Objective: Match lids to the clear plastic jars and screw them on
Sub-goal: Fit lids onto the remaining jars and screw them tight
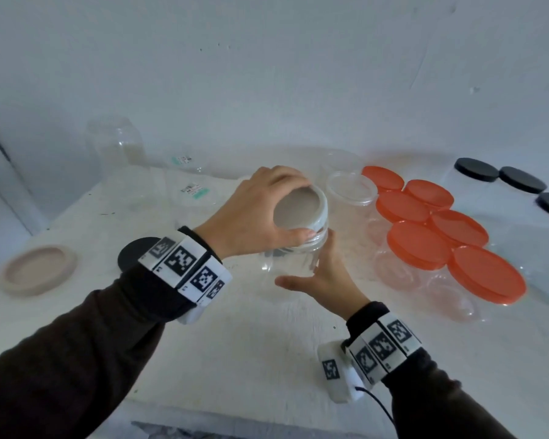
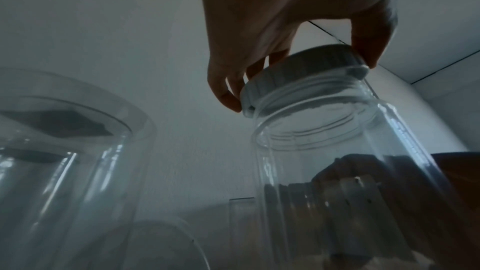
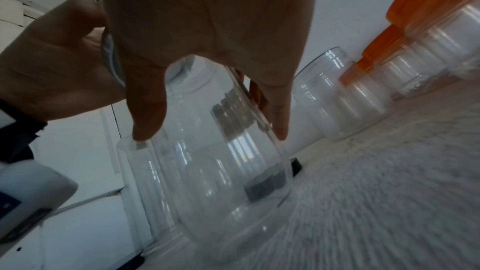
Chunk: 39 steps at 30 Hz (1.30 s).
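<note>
A clear plastic jar (image 1: 286, 261) is at the middle of the white table (image 1: 235, 343). On its mouth sits a white lid with a beige top (image 1: 293, 213). My left hand (image 1: 301, 208) reaches over from the left and grips the lid's rim between thumb and fingers. In the left wrist view the lid (image 2: 303, 75) rests on the jar's threaded neck (image 2: 311, 122), with my fingertips (image 2: 228, 100) curled round its edge. My right hand (image 1: 311, 264) holds the jar's body from the near right. Its thumb and fingers (image 3: 148, 114) wrap the jar's wall (image 3: 207, 182).
Several orange-lidded jars (image 1: 425, 236) crowd the right side, with black lids (image 1: 476, 169) behind them. An open clear jar (image 1: 351, 188) stands just beyond my hands. A beige lid (image 1: 37, 270) and a black lid (image 1: 130, 251) lie at the left. Another clear jar (image 1: 118, 144) stands at the back left.
</note>
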Tool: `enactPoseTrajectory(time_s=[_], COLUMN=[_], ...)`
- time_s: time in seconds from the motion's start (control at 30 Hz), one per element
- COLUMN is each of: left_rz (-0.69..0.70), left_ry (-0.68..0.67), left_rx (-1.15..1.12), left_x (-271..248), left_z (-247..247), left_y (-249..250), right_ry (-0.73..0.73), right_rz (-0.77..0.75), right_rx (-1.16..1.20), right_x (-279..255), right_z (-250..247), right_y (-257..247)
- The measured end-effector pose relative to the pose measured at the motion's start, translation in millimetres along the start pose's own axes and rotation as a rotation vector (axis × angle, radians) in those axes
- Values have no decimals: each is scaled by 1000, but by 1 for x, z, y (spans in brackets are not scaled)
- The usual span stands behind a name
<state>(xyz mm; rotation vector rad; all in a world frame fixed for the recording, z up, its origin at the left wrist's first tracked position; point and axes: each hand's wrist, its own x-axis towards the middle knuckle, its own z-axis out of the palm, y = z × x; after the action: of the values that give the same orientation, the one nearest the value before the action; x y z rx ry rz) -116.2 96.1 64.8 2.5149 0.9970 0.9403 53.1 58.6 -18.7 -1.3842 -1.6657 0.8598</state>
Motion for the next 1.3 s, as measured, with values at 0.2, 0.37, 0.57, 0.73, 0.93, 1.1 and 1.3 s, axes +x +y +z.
enactPoseTrajectory(time_s=[0.2,0.37,0.57,0.73,0.93,1.1,1.3], left_rz=[16,-20,-96,-301,-416,-413,-434], left_ry=[-93,-138,-270,-141,-26,46,36], left_rx=[77,89,-48,-419,-594,-661,-658], left_x=[11,13,9,-17,-24,-22,-23], left_z=[6,8,-3,6,29,36,37], left_y=[0,1,1,-16,-7,-11,-21], right_ry=[8,7,-166,-142,-303,-468,-569], right_rz=[-16,-15,61,4,-182,-223,-156], right_rx=[19,5,-50,-65,-475,-842,-879], right_x=[0,1,0,7,23,42,54], right_z=[-1,-1,-16,-67,-77,-62,-59], right_y=[0,2,-2,-42,-107,-124,-135])
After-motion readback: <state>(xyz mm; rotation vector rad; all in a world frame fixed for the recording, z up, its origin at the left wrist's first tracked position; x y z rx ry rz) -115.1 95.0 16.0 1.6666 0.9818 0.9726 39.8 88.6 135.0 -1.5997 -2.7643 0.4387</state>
